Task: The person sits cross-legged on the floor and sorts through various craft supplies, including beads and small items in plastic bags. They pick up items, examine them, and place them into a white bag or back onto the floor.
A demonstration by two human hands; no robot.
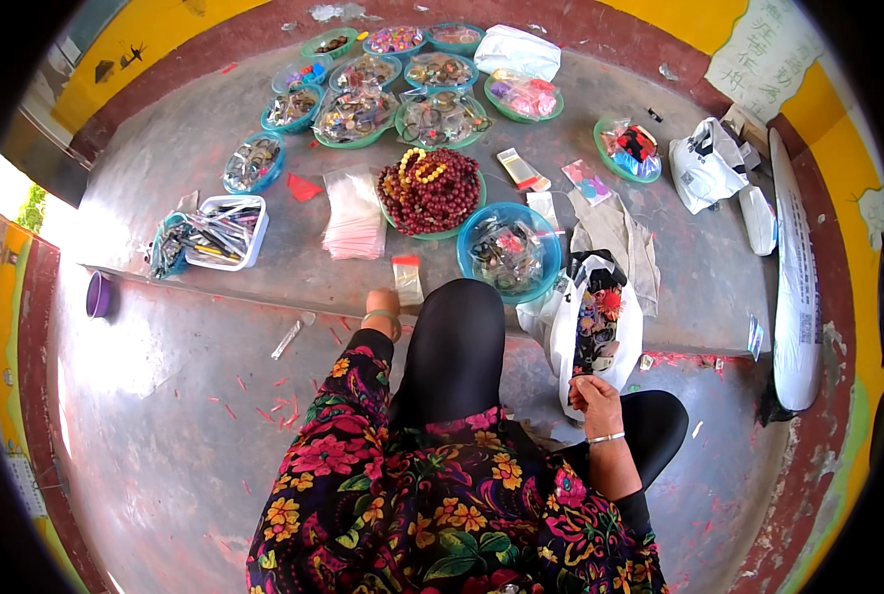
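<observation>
My right hand (pixel 598 404) is closed at the near rim of a white plastic bag (pixel 564 342), its fingertips pinched together there. Inside the bag's mouth lie dark packets and small items (pixel 598 317), one of them red. My left hand (pixel 382 301) rests beside my raised knee, next to a small clear zip bag (pixel 408 281) with a red and orange top; its fingers do not show clearly. Just beyond the white bag stands a blue bowl (pixel 466 265) of bagged trinkets. Behind it a green bowl (pixel 483 188) is heaped with dark red bead strings (pixel 430 203) and a yellow one.
Several bowls of small goods (pixel 353 124) fill the raised floor ahead. A stack of clear bags (pixel 351 223) and a white tray of pens (pixel 256 243) lie left. Grey cloth (pixel 615 238) lies right. Further right stand white bags (pixel 704 168) and a long white sack (pixel 796 297).
</observation>
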